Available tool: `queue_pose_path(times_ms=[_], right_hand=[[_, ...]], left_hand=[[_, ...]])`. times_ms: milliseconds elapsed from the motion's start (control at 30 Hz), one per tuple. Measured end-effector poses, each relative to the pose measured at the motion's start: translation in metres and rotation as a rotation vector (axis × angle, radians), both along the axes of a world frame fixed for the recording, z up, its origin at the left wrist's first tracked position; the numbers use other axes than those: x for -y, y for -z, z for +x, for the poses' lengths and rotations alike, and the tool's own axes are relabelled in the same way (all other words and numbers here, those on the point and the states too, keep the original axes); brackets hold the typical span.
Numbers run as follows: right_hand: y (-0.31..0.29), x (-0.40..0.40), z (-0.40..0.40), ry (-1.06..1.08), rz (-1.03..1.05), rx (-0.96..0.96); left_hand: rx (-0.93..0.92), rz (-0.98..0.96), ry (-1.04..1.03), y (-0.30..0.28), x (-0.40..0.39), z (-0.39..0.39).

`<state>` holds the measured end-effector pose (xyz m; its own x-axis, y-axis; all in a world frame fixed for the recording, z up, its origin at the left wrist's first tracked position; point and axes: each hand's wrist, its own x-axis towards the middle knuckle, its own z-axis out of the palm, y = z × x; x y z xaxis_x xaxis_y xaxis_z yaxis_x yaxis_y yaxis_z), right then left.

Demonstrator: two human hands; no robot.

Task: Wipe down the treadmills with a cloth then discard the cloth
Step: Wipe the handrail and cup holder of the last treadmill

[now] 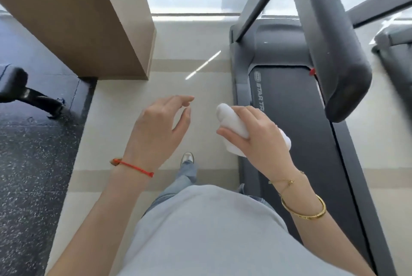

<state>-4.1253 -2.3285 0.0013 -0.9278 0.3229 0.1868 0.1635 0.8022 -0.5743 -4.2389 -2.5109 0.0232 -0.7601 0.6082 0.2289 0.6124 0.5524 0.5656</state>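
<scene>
1. Two hands hover above the pale tiled floor [124,101].
2. Right hand [260,137] grips a bunched, soft white cloth [234,124].
3. Left hand [158,128] hangs loose, fingers relaxed, holding nothing.
4. Beyond, a grey treadmill [287,97] with a matte belt.

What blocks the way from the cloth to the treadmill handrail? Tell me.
Nothing visible does. The right hand grips the bunched white cloth over the near edge of the dark grey treadmill, and only open air lies between it and the padded grey handrail ahead to the right. The left hand hangs empty, off to the side.
</scene>
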Motion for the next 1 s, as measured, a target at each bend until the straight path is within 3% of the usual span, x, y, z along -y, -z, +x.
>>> queue_pose_path(times_ms=[233,467,1000], right_hand=[[-0.015,-0.022,-0.085,0.264,-0.007,-0.039],[-0.026,-0.042,-0.116,0.569,0.092,-0.077],[-0.054,-0.090,-0.086,1.058,0.227,-0.107]], left_hand=[[-0.013,0.029,0.270,-0.019,-0.067,-0.121],[-0.057,0.053,0.595,-0.032,-0.153,-0.186],[-0.070,0.125,1.185,-0.046,-0.310,-0.161]])
